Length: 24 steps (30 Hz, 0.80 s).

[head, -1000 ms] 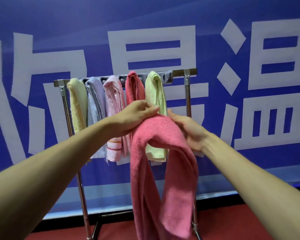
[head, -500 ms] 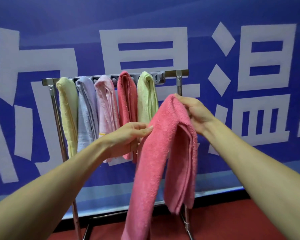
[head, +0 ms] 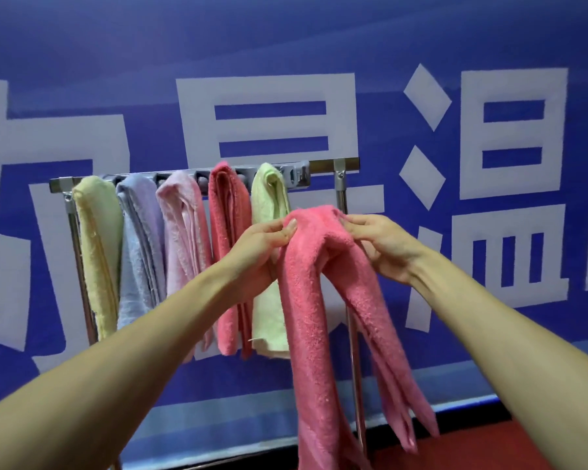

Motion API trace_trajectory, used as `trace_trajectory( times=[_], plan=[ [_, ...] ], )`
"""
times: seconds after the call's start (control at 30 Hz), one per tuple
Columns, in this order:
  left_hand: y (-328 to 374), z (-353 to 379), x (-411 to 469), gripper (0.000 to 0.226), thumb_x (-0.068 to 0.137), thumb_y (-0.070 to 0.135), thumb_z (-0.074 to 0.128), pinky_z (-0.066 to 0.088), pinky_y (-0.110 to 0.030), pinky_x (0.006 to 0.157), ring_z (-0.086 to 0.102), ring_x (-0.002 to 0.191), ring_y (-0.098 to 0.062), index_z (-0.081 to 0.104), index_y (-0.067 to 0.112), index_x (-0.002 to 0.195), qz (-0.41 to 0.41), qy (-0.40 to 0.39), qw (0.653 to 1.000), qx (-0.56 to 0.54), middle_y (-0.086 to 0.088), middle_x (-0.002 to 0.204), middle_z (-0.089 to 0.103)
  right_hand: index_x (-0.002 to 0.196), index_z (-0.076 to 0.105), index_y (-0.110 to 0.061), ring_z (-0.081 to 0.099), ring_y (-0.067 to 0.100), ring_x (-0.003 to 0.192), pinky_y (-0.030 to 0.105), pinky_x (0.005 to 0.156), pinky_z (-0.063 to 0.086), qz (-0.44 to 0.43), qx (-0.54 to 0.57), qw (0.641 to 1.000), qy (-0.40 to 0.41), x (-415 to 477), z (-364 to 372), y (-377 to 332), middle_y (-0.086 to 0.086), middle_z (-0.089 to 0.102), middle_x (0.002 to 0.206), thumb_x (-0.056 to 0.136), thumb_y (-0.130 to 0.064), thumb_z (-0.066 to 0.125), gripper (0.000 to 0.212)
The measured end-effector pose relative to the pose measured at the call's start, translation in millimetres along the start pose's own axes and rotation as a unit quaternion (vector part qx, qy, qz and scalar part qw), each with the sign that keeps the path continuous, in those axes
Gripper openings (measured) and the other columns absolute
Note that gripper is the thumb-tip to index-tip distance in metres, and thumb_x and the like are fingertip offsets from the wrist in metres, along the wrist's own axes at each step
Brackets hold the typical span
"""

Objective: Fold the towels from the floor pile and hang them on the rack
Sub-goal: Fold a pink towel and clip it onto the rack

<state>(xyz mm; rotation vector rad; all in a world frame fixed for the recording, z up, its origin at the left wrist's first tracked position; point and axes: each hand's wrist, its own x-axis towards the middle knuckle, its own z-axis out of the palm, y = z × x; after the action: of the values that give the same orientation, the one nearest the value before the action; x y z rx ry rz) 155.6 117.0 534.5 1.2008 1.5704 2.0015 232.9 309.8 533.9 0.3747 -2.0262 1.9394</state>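
Both hands grasp a pink towel at its top fold: the left hand pinches its left edge, the right hand pinches its right edge. The towel hangs down between them in two long tails. Just behind the fingers stands a metal rack, with yellow, lilac, pale pink, red and green towels draped over its bar, left of the hands
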Motion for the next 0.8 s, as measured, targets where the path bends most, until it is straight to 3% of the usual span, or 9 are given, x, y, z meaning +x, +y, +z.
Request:
trace_trajectory(
  times=[0.13,0.2,0.33,0.4,0.5,0.53,0.6,0.7,0.8],
  plan=[
    [9.1,1.5,30.0,0.022,0.098,0.009,0.044,0.054,-0.023,0.062,0.062,0.057,-0.009,0.066,0.008,0.102,0.001,-0.004,1.000,0.003,-0.001,0.069,0.068,0.112,0.062,0.004,0.063,0.014,0.073,0.023,0.064,0.053,0.008,-0.051,0.997,-0.057,16.9,-20.0,-5.6,0.007,0.068,0.088,0.093,-0.017,0.055,0.029],
    [14.1,0.7,43.5,0.025,0.097,0.003,0.042,0.055,-0.022,0.060,0.063,0.062,-0.012,0.066,0.006,0.103,-0.002,-0.007,1.000,0.019,-0.005,0.075,0.069,0.111,0.062,0.006,0.058,0.012,0.064,0.019,0.055,0.047,0.012,-0.071,0.995,-0.075,27.1,-26.7,-9.2,0.006,0.065,0.082,0.090,-0.021,0.059,0.034],
    [20.0,-0.5,72.6,0.025,0.095,0.002,0.044,0.055,-0.032,0.076,0.063,0.069,-0.018,0.066,0.002,0.108,-0.005,0.012,0.998,0.054,-0.010,0.084,0.069,0.117,0.064,0.000,0.042,0.017,0.064,0.026,0.059,0.035,-0.029,-0.030,0.999,-0.025,57.0,-44.5,-15.0,0.007,0.058,0.079,0.093,-0.015,0.054,0.030],
    [22.9,3.1,85.4,0.024,0.097,0.005,0.043,0.053,-0.034,0.077,0.063,0.064,-0.015,0.064,0.003,0.109,-0.014,0.011,0.998,0.065,-0.007,0.076,0.069,0.119,0.064,-0.001,0.049,0.020,0.071,0.030,0.067,0.041,-0.052,0.012,0.999,-0.001,71.3,-46.6,-19.9,0.009,0.063,0.085,0.095,-0.012,0.047,0.031],
    [34.2,11.5,103.8,0.028,0.101,0.004,0.033,0.045,-0.015,0.042,0.050,0.035,-0.001,0.056,0.011,0.087,-0.023,-0.002,0.999,0.047,0.003,0.043,0.056,0.115,0.062,0.001,0.062,0.019,0.074,0.028,0.065,0.056,-0.071,0.093,0.993,0.015,91.1,-40.9,-29.3,0.011,0.067,0.086,0.098,-0.012,0.042,0.030],
    [39.6,12.0,110.8,0.029,0.101,0.004,0.032,0.041,-0.012,0.038,0.048,0.032,0.000,0.053,0.012,0.084,-0.013,0.006,0.999,0.050,0.004,0.039,0.053,0.112,0.062,0.001,0.064,0.019,0.071,0.027,0.063,0.057,-0.072,0.120,0.990,0.020,98.2,-38.7,-32.7,0.010,0.068,0.082,0.098,-0.012,0.042,0.028],
    [53.4,8.9,125.8,0.023,0.100,0.007,0.039,0.047,-0.014,0.046,0.056,0.042,-0.002,0.059,0.007,0.091,0.024,0.028,0.995,0.088,0.004,0.052,0.063,0.111,0.062,0.001,0.064,0.019,0.070,0.027,0.065,0.058,-0.064,0.145,0.987,0.041,112.6,-36.8,-39.3,0.010,0.066,0.080,0.097,-0.011,0.043,0.026],
    [75.2,-5.7,151.9,0.020,0.095,0.014,0.053,0.049,-0.026,0.067,0.059,0.068,-0.015,0.067,0.000,0.095,0.070,0.091,0.969,0.217,-0.008,0.080,0.065,0.076,0.064,-0.003,0.062,0.015,0.054,0.023,0.056,0.056,-0.031,0.124,0.988,0.082,132.5,-36.1,-49.1,0.007,0.063,0.062,0.096,-0.008,0.043,0.030],
    [93.9,-19.9,176.0,0.018,0.090,0.018,0.060,0.039,-0.030,0.065,0.044,0.065,-0.016,0.062,0.009,0.075,0.099,0.126,0.903,0.399,-0.006,0.070,0.048,0.041,0.059,-0.011,0.048,0.008,0.029,0.016,0.034,0.042,-0.034,0.135,0.988,0.060,145.8,-32.0,-57.9,0.001,0.050,0.037,0.096,0.000,0.034,0.061]
  ],
)
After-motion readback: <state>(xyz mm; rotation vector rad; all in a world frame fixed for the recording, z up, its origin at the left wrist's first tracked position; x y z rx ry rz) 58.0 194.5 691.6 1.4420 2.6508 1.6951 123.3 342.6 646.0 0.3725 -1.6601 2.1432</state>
